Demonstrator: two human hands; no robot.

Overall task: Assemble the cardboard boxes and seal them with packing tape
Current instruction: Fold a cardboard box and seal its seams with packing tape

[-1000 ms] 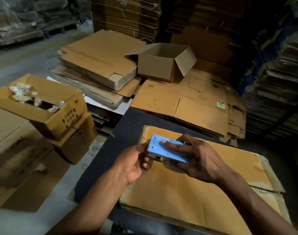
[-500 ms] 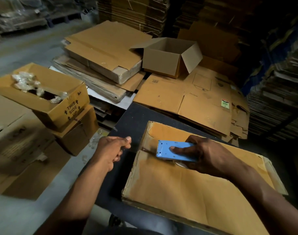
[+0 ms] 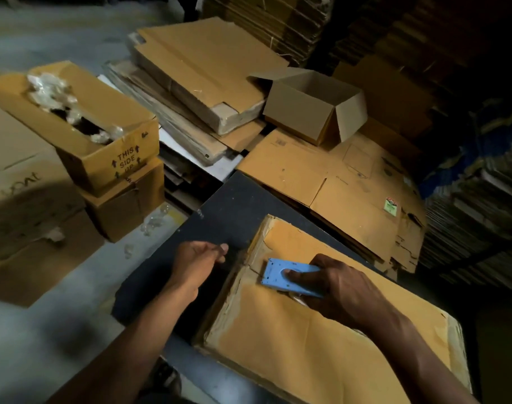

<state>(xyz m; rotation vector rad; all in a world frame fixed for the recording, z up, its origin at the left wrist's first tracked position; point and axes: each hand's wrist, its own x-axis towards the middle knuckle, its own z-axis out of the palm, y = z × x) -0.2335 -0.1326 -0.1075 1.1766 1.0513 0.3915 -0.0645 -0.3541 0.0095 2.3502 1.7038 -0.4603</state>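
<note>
A flattened cardboard box (image 3: pixel 321 354) lies on a dark table (image 3: pixel 228 205) in front of me. My right hand (image 3: pixel 339 295) grips a blue tape dispenser (image 3: pixel 287 277) and holds it down on the cardboard near its far left corner, toothed edge pointing left. My left hand (image 3: pixel 199 259) hovers over the table just left of the cardboard, fingers curled and thumb pressed to the forefinger in a pinch. It seems to hold the end of clear packing tape, which is barely visible. The tape roll is hidden under my right hand.
An assembled open box (image 3: pixel 313 109) sits on flat cardboard (image 3: pixel 321 176) beyond the table. Flattened box stacks (image 3: pixel 202 71) lie behind. Left of the table stand boxes, one marked THIS SIDE UP (image 3: pixel 83 123) holding crumpled plastic. Tall cardboard stacks (image 3: pixel 467 228) line the right.
My left hand left the dispenser's toothed edge and drew away to the left. My right hand lowered the dispenser onto the cardboard. The view shifted a little.
</note>
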